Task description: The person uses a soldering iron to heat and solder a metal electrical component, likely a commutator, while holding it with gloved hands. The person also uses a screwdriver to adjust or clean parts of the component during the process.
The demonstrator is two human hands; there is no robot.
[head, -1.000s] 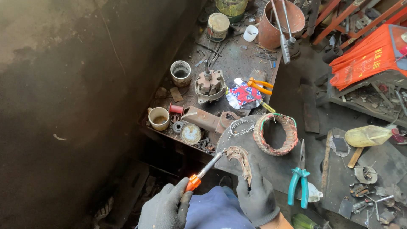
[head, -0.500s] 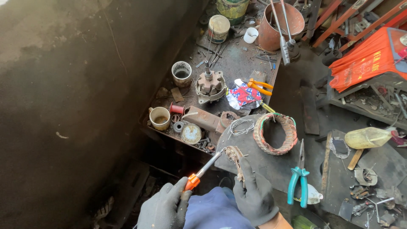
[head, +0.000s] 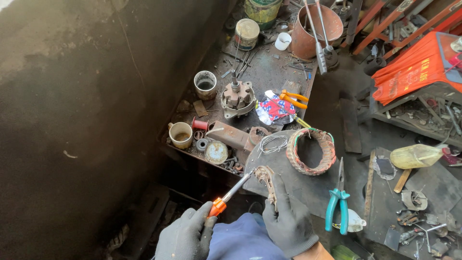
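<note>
A screwdriver (head: 230,194) with an orange collar is held low in the frame, centre-left, its metal shaft angled up and right; the tip meets a copper winding piece (head: 267,182) just above the lower centre. The tool's handle is wrapped by the left hand (head: 185,237), grey-gloved, grip closed around it. The winding piece, a curved strip of brownish wire, is pinched by the right hand (head: 288,224), also grey-gloved, grip closed on its lower end. Blue cloth (head: 243,240) is seen between the two hands at the bottom edge.

Just above the winding piece, a round dark plate (head: 293,185) is seen, with a stator ring (head: 311,150) of copper coils resting on it and a loose loop of thin wire (head: 272,143) beside the ring. Teal-handled pliers (head: 338,204) lie to the right of the right hand, on the plate's edge.

Further up, a cluttered desk (head: 262,77) carries a rotor part (head: 237,98), a metal cup (head: 205,84), a mug (head: 180,135) at its left edge, a red spool (head: 199,124), and orange-handled pliers (head: 293,98). A rusty bucket (head: 317,30) with rods stands at the top. An orange case (head: 416,70) is seen at upper right, a yellowish bottle (head: 415,156) at right. The left of the frame is filled by a dark wall (head: 86,106).
</note>
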